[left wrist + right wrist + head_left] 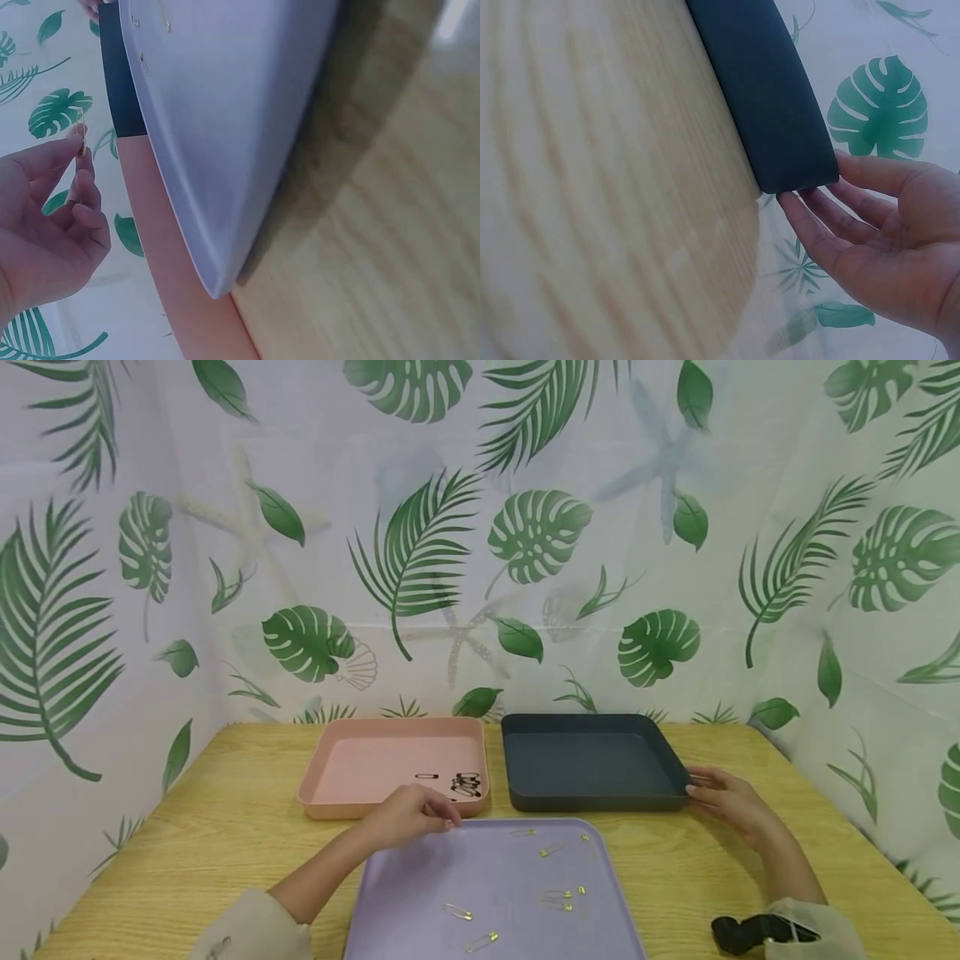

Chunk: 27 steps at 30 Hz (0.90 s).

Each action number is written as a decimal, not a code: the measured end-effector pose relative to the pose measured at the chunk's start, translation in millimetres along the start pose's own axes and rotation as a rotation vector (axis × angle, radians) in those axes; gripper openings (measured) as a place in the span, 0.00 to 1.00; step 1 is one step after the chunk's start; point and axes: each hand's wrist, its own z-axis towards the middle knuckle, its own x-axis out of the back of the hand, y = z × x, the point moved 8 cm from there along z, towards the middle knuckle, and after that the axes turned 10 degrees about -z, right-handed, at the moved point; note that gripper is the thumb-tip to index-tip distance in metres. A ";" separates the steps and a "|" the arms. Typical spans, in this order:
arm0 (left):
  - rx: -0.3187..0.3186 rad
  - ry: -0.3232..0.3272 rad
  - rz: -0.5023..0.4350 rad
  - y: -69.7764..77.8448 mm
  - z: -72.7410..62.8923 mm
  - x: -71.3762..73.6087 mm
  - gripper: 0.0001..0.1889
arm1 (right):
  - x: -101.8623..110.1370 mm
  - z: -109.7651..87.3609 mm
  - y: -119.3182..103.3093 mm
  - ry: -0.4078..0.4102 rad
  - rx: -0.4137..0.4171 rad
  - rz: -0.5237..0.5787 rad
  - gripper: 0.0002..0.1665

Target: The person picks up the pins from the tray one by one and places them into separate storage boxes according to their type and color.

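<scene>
My left hand [412,817] is over the far left edge of the lilac tray [427,877]. Its thumb and fingertips pinch a gold safety pin [82,118], which stands up from them in the left wrist view. More gold safety pins [457,911] lie scattered on the lilac tray. With extended fingertips, my right hand [731,802] touches the right end of the dark blue tray [600,802], near its front corner. The right wrist view shows these fingers [810,229] spread against the tray's outer wall and rim.
Left of the dark tray stands a pink tray [360,768] with several black safety pins [466,785] at its right side. All three trays are on a wooden table [165,860]. A leaf-patterned cloth [450,568] hangs behind. A black strap [753,932] sits at the right sleeve.
</scene>
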 end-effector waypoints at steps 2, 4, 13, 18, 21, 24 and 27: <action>-0.002 0.009 0.007 1.1 6.2 0.4 0.06 | -0.1 -0.3 0.3 0.002 -0.003 -0.002 0.36; 0.004 0.023 0.017 0.8 12.2 0.4 0.06 | -0.6 -0.5 0.5 -0.001 0.002 -0.003 0.35; 0.048 0.100 0.005 -1.9 36.9 2.8 0.03 | -1.4 2.7 3.8 -0.007 -0.004 -0.004 0.35; 0.043 0.107 -0.013 1.0 51.4 1.7 0.06 | -2.1 4.3 2.2 -0.008 0.003 0.004 0.36; 0.035 0.108 -0.024 2.4 60.7 -1.3 0.07 | -2.2 3.8 1.5 -0.009 0.003 0.003 0.36; 0.026 0.107 -0.017 4.8 69.9 -6.1 0.07 | -1.7 2.9 2.2 -0.007 0.002 -0.004 0.35; 0.047 0.113 -0.029 6.1 78.6 -10.5 0.08 | -1.2 2.4 3.4 -0.004 0.003 -0.009 0.35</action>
